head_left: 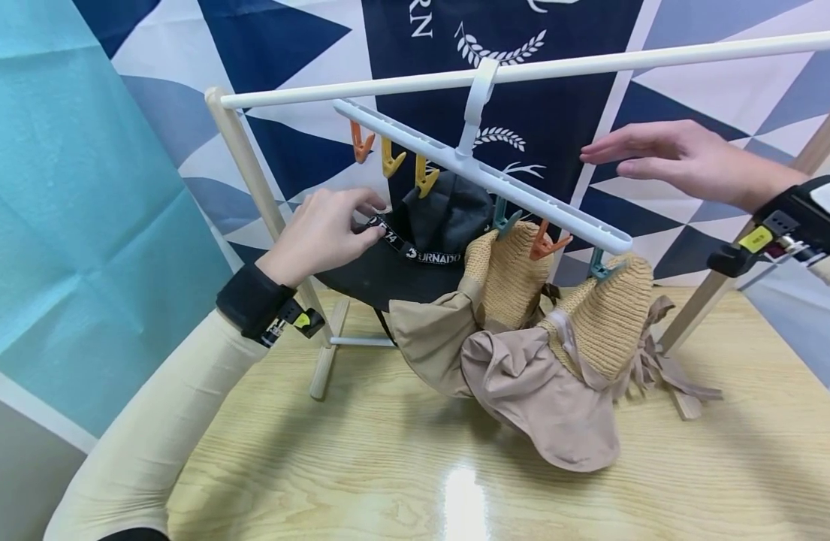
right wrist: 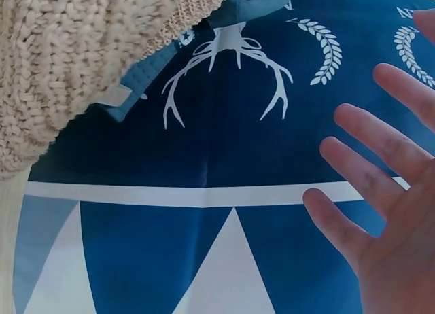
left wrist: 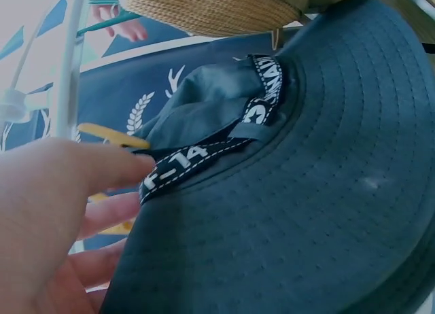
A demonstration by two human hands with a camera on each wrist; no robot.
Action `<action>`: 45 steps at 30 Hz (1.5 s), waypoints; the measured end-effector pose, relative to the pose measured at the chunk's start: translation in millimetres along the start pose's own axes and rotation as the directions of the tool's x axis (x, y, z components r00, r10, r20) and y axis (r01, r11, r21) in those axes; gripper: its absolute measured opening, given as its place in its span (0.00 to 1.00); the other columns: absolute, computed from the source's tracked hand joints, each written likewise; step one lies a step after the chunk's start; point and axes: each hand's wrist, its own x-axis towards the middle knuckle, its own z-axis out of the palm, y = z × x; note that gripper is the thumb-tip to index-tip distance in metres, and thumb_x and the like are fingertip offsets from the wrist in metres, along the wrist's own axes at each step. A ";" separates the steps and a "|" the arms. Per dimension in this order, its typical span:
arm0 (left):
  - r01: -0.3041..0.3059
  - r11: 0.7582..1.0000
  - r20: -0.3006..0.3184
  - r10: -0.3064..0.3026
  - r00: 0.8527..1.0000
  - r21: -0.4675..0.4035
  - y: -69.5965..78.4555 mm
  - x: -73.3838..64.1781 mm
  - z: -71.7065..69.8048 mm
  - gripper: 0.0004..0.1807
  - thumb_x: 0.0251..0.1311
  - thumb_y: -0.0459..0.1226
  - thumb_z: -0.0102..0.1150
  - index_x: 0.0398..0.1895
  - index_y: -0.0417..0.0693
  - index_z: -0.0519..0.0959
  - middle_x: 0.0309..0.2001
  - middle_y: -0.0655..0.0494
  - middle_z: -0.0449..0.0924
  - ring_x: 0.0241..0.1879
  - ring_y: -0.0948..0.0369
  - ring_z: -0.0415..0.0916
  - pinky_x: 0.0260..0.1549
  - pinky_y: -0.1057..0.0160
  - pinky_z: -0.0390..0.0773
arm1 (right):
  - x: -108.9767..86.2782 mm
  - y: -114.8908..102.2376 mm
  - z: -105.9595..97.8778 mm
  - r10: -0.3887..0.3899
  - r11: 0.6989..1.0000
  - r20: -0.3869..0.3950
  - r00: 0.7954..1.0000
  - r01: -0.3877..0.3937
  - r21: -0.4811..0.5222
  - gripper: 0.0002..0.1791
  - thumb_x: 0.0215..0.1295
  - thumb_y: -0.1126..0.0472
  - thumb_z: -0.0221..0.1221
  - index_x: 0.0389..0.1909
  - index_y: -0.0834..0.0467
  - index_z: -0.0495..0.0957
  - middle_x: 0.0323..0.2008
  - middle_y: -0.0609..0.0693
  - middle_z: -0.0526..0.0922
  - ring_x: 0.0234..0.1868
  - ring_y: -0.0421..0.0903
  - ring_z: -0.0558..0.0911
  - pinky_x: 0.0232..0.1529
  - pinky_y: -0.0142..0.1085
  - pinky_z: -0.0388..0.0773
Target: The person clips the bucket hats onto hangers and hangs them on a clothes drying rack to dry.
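My left hand (head_left: 333,229) pinches the edge of a dark bucket hat (head_left: 415,278) at its lettered inner band, thumb on the band and fingers behind. The hat hangs under a pale blue clip hanger (head_left: 482,176), its wide brim tilted toward me. A yellow clip (head_left: 426,179) overlaps the crown. Two knitted sun hats with beige fabric brims hang to the right: one sun hat (head_left: 516,278) beside the dark hat, the other sun hat (head_left: 600,330) from a teal clip (head_left: 602,267). My right hand (head_left: 685,161) is held in the air, fingers extended, holding nothing.
The hanger hooks over a white rail (head_left: 624,61) on a wooden-legged stand (head_left: 249,173). An orange clip (head_left: 360,143) and another yellow clip (head_left: 390,158) dangle at its left end. Beige strips (head_left: 651,361) trail near the right leg. A patterned cloth (head_left: 306,158) backs the wooden table (head_left: 306,466).
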 end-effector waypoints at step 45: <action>0.080 0.966 -0.302 -0.154 0.941 -0.244 -41.1 -46.1 22.6 0.29 0.83 0.46 0.59 0.80 0.43 0.76 0.78 0.42 0.80 0.79 0.43 0.76 0.79 0.37 0.73 | -49.0 -21.0 30.2 -0.232 0.971 -0.070 0.970 0.235 0.035 0.31 0.79 0.74 0.56 0.80 0.58 0.76 0.76 0.36 0.82 0.70 0.27 0.82 0.66 0.16 0.74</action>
